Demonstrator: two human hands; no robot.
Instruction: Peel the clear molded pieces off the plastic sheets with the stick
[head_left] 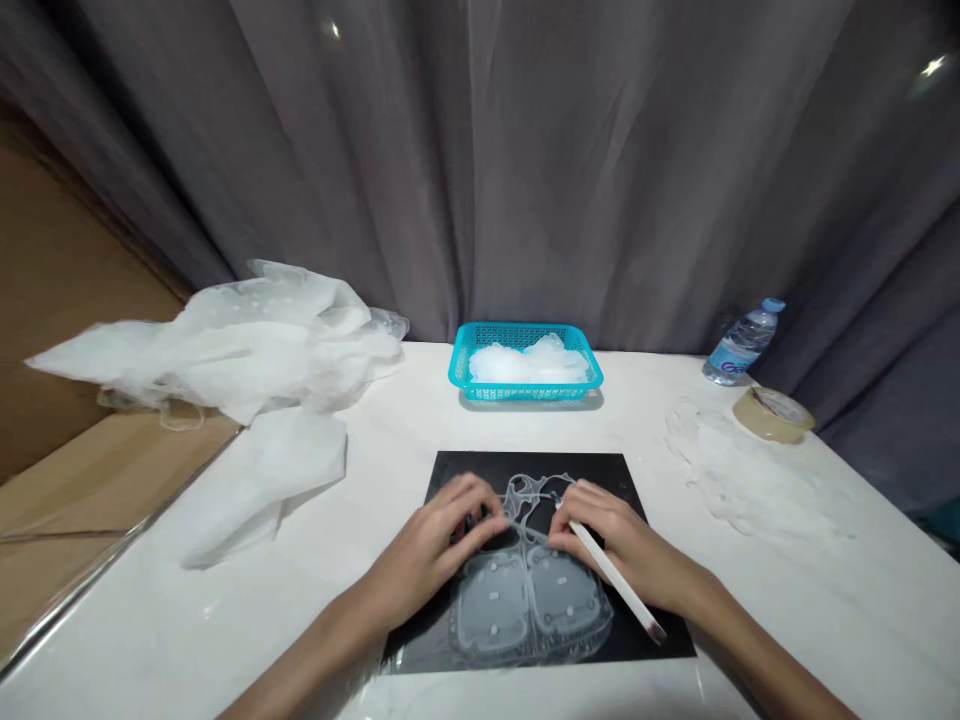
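A translucent, thin plastic piece (493,605) with rounded panels and lacy strands at its far end lies on a black mat (420,640). My left hand (450,530) is closed at its upper left part, thumb and fingers pinching the clear edge. Across from it, my right hand (604,525) is closed around a slim white stick-like tool (619,580), whose dark rear end points toward me and to the right. The tool's front tip is hidden by my fingers, which are also at the clear strands. A narrow strip of the plastic runs between both hands.
A blue basket (525,392) with white filmy pieces stands behind the mat. Crumpled white sheets (277,350) cover the left side, near a cardboard box (82,470). At right are a water bottle (742,345), a tape roll (772,415) and clear scraps (742,470).
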